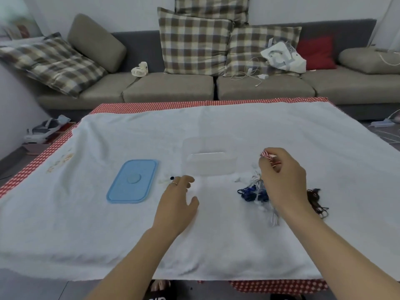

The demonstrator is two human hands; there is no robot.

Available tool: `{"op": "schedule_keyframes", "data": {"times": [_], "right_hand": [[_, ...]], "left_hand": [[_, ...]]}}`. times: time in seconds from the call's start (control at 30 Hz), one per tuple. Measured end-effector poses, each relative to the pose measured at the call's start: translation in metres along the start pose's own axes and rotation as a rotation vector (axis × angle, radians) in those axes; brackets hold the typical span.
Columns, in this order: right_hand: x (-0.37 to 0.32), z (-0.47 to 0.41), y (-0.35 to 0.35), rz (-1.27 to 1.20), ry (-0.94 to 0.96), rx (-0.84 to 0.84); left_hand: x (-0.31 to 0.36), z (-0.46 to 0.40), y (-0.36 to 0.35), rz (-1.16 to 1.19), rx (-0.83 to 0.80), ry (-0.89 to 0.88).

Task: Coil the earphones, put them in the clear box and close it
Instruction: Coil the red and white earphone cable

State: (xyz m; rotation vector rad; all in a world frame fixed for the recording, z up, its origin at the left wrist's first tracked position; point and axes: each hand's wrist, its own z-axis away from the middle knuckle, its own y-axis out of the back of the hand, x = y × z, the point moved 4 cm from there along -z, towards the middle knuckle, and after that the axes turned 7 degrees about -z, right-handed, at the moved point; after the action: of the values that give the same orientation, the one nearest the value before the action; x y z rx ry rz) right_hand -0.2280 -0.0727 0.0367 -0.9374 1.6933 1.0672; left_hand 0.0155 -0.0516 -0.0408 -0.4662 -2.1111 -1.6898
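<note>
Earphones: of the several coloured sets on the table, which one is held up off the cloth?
The red-and-white striped earphones, pinched in the right hand beside the clear box. The blue earphones, white ones and dark ones lie on the cloth.

Your right hand [281, 169] pinches a red-and-white earphone cord [270, 158] above the tangled earphones [255, 191]. Your left hand [177, 202] hovers, fingers relaxed, between the blue lid [132, 180] and clear box [208, 161] on the worktop [129, 234].

Both forearms are bare with no sleeves, and the left hand [176, 204] wears a thin ring [174, 183].
</note>
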Motion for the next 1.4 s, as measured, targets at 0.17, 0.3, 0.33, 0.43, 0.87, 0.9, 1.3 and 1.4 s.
{"op": "schedule_keyframes", "data": {"times": [0.17,0.3,0.33,0.43,0.87,0.9,1.3,1.4], "right_hand": [[0.006,0.016,-0.069,-0.505,-0.474,-0.277],[0.024,0.028,-0.102,-0.453,-0.624,-0.460],[0.029,0.027,-0.109,-0.406,-0.611,-0.480],[0.036,0.025,-0.119,-0.217,-0.531,-0.504],[0.032,0.034,-0.117,0.684,0.138,-0.825],[0.032,0.035,-0.117,0.731,0.189,-0.846],[0.031,0.029,-0.104,0.802,0.289,-0.858],[0.034,0.031,-0.111,0.753,0.321,-0.871]], "left_hand": [[-0.020,-0.023,0.026,0.034,-0.057,0.104],[-0.041,-0.019,0.043,-0.082,-0.298,0.112],[-0.048,-0.016,0.046,-0.094,-0.338,0.125],[-0.063,-0.008,0.046,-0.101,-0.398,0.143],[-0.066,-0.013,0.034,-0.099,-0.334,0.074],[-0.066,-0.014,0.034,-0.093,-0.333,0.066],[-0.050,-0.015,0.028,-0.012,-0.343,-0.008],[-0.041,-0.015,0.025,0.005,-0.355,-0.044]]}}
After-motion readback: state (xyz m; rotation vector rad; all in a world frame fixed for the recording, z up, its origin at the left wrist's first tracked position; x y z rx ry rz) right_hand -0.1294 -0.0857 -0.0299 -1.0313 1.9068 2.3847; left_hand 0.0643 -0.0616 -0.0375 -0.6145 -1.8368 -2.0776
